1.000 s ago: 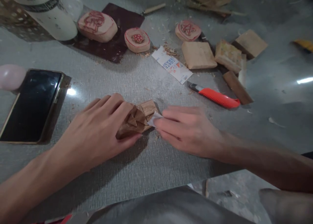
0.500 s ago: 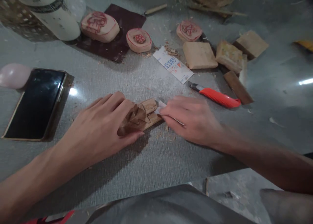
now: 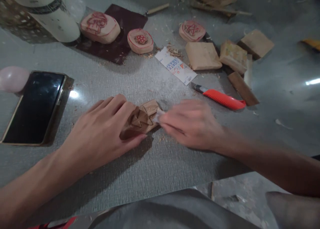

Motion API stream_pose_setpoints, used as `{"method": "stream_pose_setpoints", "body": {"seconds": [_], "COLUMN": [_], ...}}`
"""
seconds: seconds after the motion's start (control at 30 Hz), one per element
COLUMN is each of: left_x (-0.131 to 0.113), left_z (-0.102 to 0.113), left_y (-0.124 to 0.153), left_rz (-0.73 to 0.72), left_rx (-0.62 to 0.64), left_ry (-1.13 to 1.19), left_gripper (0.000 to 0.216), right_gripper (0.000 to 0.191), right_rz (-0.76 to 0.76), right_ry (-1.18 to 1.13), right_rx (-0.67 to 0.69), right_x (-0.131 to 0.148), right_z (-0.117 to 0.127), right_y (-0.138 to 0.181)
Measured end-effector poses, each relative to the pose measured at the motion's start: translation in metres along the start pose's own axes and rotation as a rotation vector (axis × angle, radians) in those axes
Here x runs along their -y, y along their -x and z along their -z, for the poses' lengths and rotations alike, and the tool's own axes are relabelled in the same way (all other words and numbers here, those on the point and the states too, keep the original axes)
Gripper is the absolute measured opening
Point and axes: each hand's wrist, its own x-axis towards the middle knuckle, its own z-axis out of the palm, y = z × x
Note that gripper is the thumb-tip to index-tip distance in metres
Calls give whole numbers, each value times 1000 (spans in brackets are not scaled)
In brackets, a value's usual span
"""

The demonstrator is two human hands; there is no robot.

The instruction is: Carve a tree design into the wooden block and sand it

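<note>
Against the table, my left hand (image 3: 100,125) grips a small carved wooden block (image 3: 141,117), thumb along its near side and fingers over its far side. A star-like shape is cut into the block's top. My right hand (image 3: 192,124), blurred by motion, pinches a folded piece of sandpaper (image 3: 157,115), its pale printed backing showing. That piece touches the right part of the carving. Beyond my right hand lies a red utility knife (image 3: 222,99), near a white printed strip of sandpaper (image 3: 176,65).
Carved pieces with red markings (image 3: 140,40) and plain wood blocks (image 3: 203,55) stand at the back. A dark brown sheet (image 3: 117,19) lies under one carved piece. On the left are a phone (image 3: 35,105), a pinkish ball (image 3: 13,79) and a white container (image 3: 52,19).
My right hand has shifted slightly left, carrying the folded sandpaper further onto the carving. My left hand keeps its grip on the block.
</note>
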Motion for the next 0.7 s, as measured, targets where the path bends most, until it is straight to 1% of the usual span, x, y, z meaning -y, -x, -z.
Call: {"method": "stream_pose_setpoints", "body": {"seconds": [0.07,0.17,0.3,0.43,0.53,0.57,0.67,0.7], "left_x": [0,-1,-1,-2,-2,-2,-2,-2], "left_z": [-1,-1,0,0,0,0,1,1], "left_y": [0,1,1,1,1,1,0,0], "left_rz": [13,17,11,36,49,44,37,39], "left_rx": [-1,-6,-10,-3,-2,-3,-2,0], "left_ry": [3,39,14,14,-5,-19,-31,-25], "left_gripper": [26,25,23,24,26,26,24,24], "right_gripper": [27,27,30,30,31,32,32,32], "right_rz": [-10,50,-23,38,-54,-59,-6,-17], "right_ry": [0,-36,41,-11,6,3,-21,-18], "right_rx": [-2,24,21,56,35,31,56,52], "right_x": [0,-1,-4,-5,-6,-6,-5,-5], "right_z": [0,1,3,4,3,3,3,3], "right_y": [1,3,3,3,3,2,2,2]}}
